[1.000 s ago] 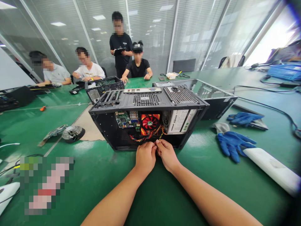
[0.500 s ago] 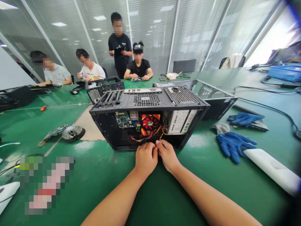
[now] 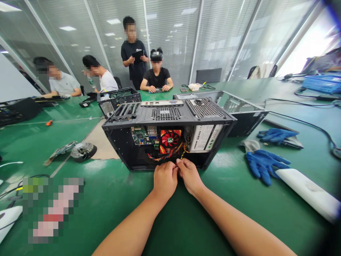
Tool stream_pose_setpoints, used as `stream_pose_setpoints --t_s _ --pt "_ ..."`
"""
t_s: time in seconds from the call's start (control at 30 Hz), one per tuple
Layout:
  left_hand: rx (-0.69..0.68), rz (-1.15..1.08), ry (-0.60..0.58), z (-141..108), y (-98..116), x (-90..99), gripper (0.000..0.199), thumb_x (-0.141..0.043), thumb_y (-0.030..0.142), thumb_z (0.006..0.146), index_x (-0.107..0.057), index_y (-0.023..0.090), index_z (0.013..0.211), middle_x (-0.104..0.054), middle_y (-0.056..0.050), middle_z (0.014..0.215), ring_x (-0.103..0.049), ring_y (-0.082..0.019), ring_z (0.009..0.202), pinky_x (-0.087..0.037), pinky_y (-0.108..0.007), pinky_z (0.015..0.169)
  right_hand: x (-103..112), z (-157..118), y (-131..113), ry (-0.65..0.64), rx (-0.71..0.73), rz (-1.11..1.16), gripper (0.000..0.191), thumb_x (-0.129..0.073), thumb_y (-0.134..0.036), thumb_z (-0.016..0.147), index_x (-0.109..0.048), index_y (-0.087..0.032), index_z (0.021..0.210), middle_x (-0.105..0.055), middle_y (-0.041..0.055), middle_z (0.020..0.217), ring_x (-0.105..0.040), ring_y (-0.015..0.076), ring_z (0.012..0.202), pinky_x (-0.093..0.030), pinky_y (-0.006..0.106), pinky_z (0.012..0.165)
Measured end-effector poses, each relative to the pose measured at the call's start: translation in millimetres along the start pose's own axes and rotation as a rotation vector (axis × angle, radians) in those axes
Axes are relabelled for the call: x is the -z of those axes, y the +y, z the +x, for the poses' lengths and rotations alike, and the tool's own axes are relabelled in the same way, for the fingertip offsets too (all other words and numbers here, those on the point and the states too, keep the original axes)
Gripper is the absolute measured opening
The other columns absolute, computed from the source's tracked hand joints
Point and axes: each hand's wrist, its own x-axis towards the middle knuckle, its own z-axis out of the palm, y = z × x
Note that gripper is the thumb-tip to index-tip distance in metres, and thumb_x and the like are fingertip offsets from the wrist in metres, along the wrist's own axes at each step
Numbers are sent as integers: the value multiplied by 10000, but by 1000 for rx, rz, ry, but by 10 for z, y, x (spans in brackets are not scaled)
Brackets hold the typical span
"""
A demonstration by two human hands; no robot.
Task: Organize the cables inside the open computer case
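Note:
An open black computer case lies on the table in front of me, its rear panel facing up. Inside it show a motherboard, a red-and-black cooling fan, a power supply and coloured cables. At the near lower edge of the case, my left hand and my right hand meet with fingertips pinched together. Yellow-and-black wires run down to the fingers, and both hands are closed on this cable. Its end is hidden by the fingers.
Blue work gloves and a white bar-shaped object lie to the right. A second case stands behind. On the left are a round metal-and-black part and a cardboard sheet. Several people are across the green table.
My hands stay pinched at the same place, with only slight finger movement. Across the table, one seated person raises a hand and leans, and the standing person shifts a little with the tablet.

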Motion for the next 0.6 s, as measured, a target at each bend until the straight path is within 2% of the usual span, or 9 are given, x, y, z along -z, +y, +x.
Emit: stream_pose_setpoints --t_s 0.6 --pt "-9 -24 -18 11 -13 -3 96 -557 148 902 -568 205 825 -671 -16 790 -633 -198 792 -416 -320 738 7 -2 1 -12 9 14 441 -694 -571 762 -496 -203 621 -392 -75 495 -317 86 450 -250 247 448"
